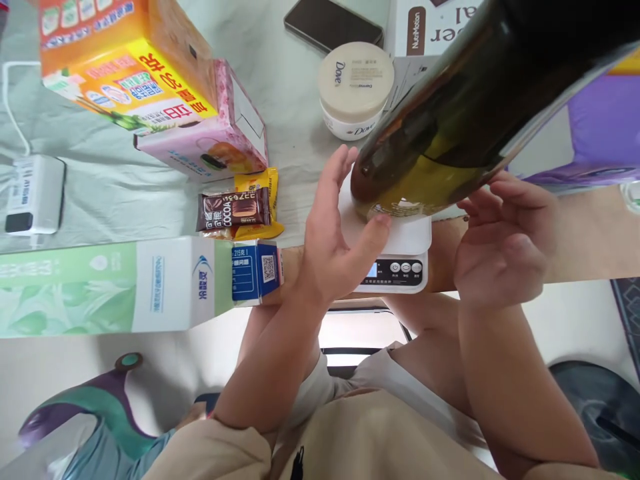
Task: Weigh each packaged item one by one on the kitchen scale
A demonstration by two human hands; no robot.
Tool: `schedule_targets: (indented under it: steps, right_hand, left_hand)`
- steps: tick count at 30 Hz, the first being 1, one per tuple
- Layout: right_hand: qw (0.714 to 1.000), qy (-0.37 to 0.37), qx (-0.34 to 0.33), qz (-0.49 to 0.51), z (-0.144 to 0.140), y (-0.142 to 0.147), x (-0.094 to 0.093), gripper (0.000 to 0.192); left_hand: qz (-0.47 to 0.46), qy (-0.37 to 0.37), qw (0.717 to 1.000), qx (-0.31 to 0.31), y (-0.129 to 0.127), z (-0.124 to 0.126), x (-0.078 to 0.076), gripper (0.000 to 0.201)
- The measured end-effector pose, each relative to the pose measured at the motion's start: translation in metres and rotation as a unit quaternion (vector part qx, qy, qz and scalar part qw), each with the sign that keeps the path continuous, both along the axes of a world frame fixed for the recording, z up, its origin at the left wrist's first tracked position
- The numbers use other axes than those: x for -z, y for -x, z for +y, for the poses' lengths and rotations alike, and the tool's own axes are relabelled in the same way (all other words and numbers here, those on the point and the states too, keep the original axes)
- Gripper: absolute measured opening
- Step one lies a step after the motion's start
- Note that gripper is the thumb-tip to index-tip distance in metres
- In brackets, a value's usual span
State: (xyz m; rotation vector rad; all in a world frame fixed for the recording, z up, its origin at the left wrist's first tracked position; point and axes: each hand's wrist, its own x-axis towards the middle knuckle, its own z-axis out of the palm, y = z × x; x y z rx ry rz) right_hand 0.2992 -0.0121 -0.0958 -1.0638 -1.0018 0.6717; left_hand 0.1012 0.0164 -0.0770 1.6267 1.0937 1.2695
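Note:
A tall dark glass bottle (440, 127) with yellowish-green liquid or a label near its base stands over the white plate of a small digital scale (410, 241). The bottle looks slanted from my viewpoint. My left hand (333, 233) is cupped at the left of the bottle's base, thumb and fingers apart; whether it touches the glass I cannot tell. To the right of the base, my right hand (505, 240) is loosely curled with fingers apart, the fingertips close to the bottle. The scale's buttons and part of its lit display show at the front; my left thumb hides some of it.
A Dove jar (356, 87) and a phone (334, 25) lie behind the scale. Left are an orange box (130, 67), a pink box (215, 143), snack packets (235, 210), a blue box (256, 272), a green-white carton (100, 287) and a white charger (35, 193). A purple pack (605, 127) is right.

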Motion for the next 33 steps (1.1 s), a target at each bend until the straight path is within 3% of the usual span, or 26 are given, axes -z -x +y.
schedule_targets:
  steps: [5, 10, 22, 33]
  right_hand:
    - [1.000, -0.020, -0.010, 0.001, 0.004, 0.004, -0.002, 0.038]
    - [0.999, -0.045, -0.013, 0.016, 0.006, 0.014, -0.007, 0.038]
    - [0.999, -0.036, -0.024, 0.010, -0.006, 0.008, -0.004, 0.037]
    - [0.994, -0.032, -0.097, -0.029, -0.014, 0.014, -0.004, 0.049]
  left_hand:
    - [-0.039, -0.039, 0.998, 0.026, 0.007, 0.003, 0.003, 0.062]
    - [-0.003, 0.005, 1.000, 0.012, 0.012, 0.003, -0.008, 0.066]
    - [-0.059, 0.012, 0.998, 0.000, -0.019, -0.011, -0.007, 0.079]
    - [0.021, 0.009, 1.000, 0.009, -0.010, -0.019, -0.009, 0.080]
